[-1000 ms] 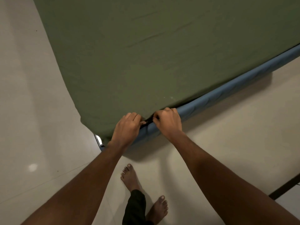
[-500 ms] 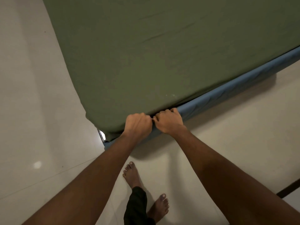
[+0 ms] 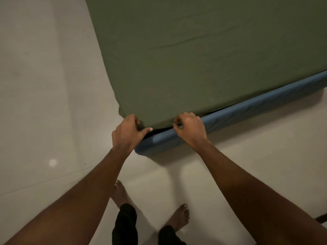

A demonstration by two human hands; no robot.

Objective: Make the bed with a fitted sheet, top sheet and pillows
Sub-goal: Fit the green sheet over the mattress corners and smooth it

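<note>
Olive-green fitted sheet (image 3: 203,59) lies stretched over the bed, matte cloth, mostly smooth with a few faint creases, and its hem rides above the wrinkled side of the blue mattress (image 3: 247,110). The left hand (image 3: 127,133) wraps the sheet's rounded near corner, thumb along the hem. The right hand (image 3: 190,128) is near it, its curled fingers (image 3: 177,121) pinching the sheet's edge. Glossy pale floor (image 3: 44,85) all round, bare feet (image 3: 180,216) below.

Quantities in view:
- green fitted sheet (image 3: 203,59): one
- blue mattress (image 3: 247,110): one
- hands: two, left hand (image 3: 127,133) and right hand (image 3: 191,128)
- bare feet: two, left foot (image 3: 120,193) and right foot (image 3: 180,216)
- black trouser legs (image 3: 125,225): two
</note>
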